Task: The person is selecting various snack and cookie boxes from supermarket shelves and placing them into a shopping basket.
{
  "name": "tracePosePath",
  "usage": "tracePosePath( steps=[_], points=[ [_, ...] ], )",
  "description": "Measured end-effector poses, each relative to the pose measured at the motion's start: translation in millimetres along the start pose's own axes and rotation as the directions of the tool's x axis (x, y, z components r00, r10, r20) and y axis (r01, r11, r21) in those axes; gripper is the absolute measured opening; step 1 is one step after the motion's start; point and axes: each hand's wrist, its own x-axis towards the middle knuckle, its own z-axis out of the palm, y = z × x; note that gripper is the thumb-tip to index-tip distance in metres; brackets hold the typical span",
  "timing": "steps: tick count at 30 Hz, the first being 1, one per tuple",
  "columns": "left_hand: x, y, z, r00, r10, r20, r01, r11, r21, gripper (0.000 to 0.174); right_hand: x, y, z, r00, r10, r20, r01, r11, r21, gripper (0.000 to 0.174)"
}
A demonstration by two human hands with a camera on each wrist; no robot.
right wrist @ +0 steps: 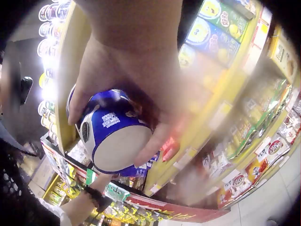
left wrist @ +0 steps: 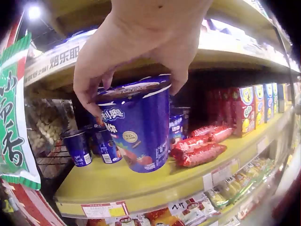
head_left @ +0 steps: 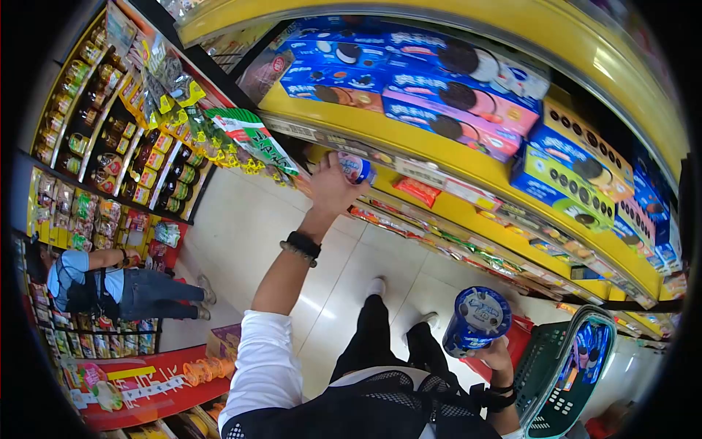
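My left hand grips a blue cookie cup by its rim from above, fingers on one side and thumb on the other. That cup is upright at the front of a yellow shelf, in front of more small blue cups. Lower and to the right in the head view, my right hand holds a bigger blue cookie tub around its side. The tub's pale round bottom faces the camera in the right wrist view, with fingers and thumb on opposite sides.
A green basket with a blue pack inside is by my right forearm. Red packets lie right of the cups. Hanging green snack bags border the shelf's left end. Another person stands at the far-left shelves.
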Motion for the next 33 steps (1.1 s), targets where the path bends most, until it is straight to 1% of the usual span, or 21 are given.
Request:
tracePosePath(
  steps=[1, 2, 3, 4, 5, 7, 9, 11, 12, 13, 15, 16, 18, 21, 23, 25, 27, 29, 30, 32, 33],
  points=[
    [9.5, -5.6, 8.8, 0.999, 0.016, -0.041, -0.017, 1.000, -0.006, 0.084, 9.5, -2.5, 9.3, 1.000, 0.000, -0.007, 0.000, 1.000, -0.006, 0.088],
    [17.6, -16.7, 24.8, 0.996, 0.046, -0.078, -0.047, 0.999, -0.001, 0.073, 18.0, -4.0, 20.1, 1.000, 0.001, 0.006, -0.002, 0.999, 0.041, 0.088],
    [23.9, -19.7, 29.4, 0.996, 0.050, -0.069, -0.051, 0.999, -0.008, 0.073, 25.3, -5.1, 32.7, 1.000, 0.004, 0.017, -0.005, 0.996, 0.094, 0.089],
    [31.9, -22.7, 33.0, 0.988, 0.071, 0.135, -0.072, 0.997, 0.003, 0.066, 33.3, -8.3, 46.8, 1.000, 0.007, -0.027, -0.004, 0.994, 0.107, 0.090],
    [39.7, -26.3, 37.5, 0.939, 0.094, 0.331, -0.102, 0.995, 0.007, 0.061, 42.1, -6.3, 60.4, 0.999, 0.009, -0.043, -0.004, 0.993, 0.116, 0.090],
    [48.2, -31.9, 49.5, 0.938, 0.143, 0.316, -0.134, 0.990, -0.049, 0.060, 59.2, -4.0, 83.4, 0.995, 0.080, -0.055, -0.068, 0.979, 0.193, 0.089],
    [54.1, -34.6, 61.8, 0.936, 0.194, 0.294, -0.167, 0.979, -0.114, 0.060, 72.2, -10.3, 109.9, 0.991, 0.079, -0.107, -0.056, 0.978, 0.203, 0.088],
    [55.9, -37.8, 70.0, 0.927, 0.369, 0.065, -0.362, 0.927, -0.093, 0.057, 84.9, -14.6, 131.2, 0.996, 0.048, -0.080, -0.038, 0.991, 0.127, 0.088],
    [57.8, -38.9, 74.6, 0.917, 0.395, 0.051, -0.390, 0.917, -0.077, 0.060, 89.8, -17.0, 142.1, 0.993, 0.035, -0.115, -0.018, 0.990, 0.141, 0.089],
    [60.4, -39.0, 78.9, 0.914, 0.401, 0.055, -0.396, 0.914, -0.089, 0.060, 95.1, -18.7, 148.9, 0.991, 0.038, -0.129, -0.019, 0.990, 0.142, 0.089],
    [64.8, -33.8, 74.8, 0.905, 0.317, 0.284, -0.281, 0.946, -0.162, 0.065, 105.8, -22.6, 160.6, 0.995, 0.043, -0.093, -0.031, 0.991, 0.126, 0.089],
    [67.5, -33.3, 73.8, 0.899, 0.325, 0.293, -0.283, 0.943, -0.176, 0.065, 109.3, -27.9, 166.0, 0.995, 0.038, -0.091, -0.030, 0.996, 0.086, 0.090],
    [74.7, -33.8, 71.8, 0.850, 0.309, 0.427, -0.180, 0.931, -0.316, 0.085, 118.8, -36.1, 173.0, 0.995, 0.058, -0.085, -0.052, 0.997, 0.065, 0.089],
    [80.0, -30.5, 60.7, 0.811, 0.397, 0.430, -0.265, 0.904, -0.336, 0.089, 133.0, -45.8, 178.9, 0.999, 0.000, -0.047, 0.002, 0.999, 0.033, 0.083],
    [80.8, -30.9, 63.0, 0.799, 0.401, 0.448, -0.256, 0.901, -0.350, 0.089, 142.5, -60.6, 184.9, 1.000, -0.001, -0.022, 0.001, 1.000, 0.026, 0.081],
    [82.5, -34.4, 66.3, 0.754, 0.441, 0.487, -0.237, 0.874, -0.425, 0.087, 150.2, -71.7, 190.4, 1.000, -0.020, -0.017, 0.021, 1.000, 0.016, 0.079],
    [81.8, -36.2, 70.3, 0.742, 0.437, 0.508, -0.230, 0.879, -0.418, 0.081, 155.7, -81.6, 195.5, 0.999, -0.043, -0.006, 0.043, 0.999, -0.003, 0.076],
    [82.0, -39.5, 71.4, 0.719, 0.453, 0.527, -0.302, 0.887, -0.350, 0.074, 160.0, -90.6, 200.9, 0.999, -0.048, 0.013, 0.048, 0.999, -0.003, 0.072],
    [79.4, -48.5, 79.2, 0.718, 0.450, 0.531, -0.298, 0.888, -0.350, 0.074, 163.1, -93.3, 203.7, 0.998, -0.057, 0.000, 0.057, 0.996, -0.073, 0.068],
    [68.1, -71.9, 96.3, 0.732, 0.580, 0.358, -0.447, 0.805, -0.390, 0.067, 167.8, -92.2, 206.2, 0.998, -0.067, -0.005, 0.066, 0.994, -0.082, 0.068],
    [71.2, -64.9, 72.7, 0.734, 0.574, 0.363, -0.440, 0.809, -0.390, 0.067, 170.7, -92.2, 207.7, 0.996, -0.087, -0.011, 0.086, 0.992, -0.095, 0.067]
  ],
)
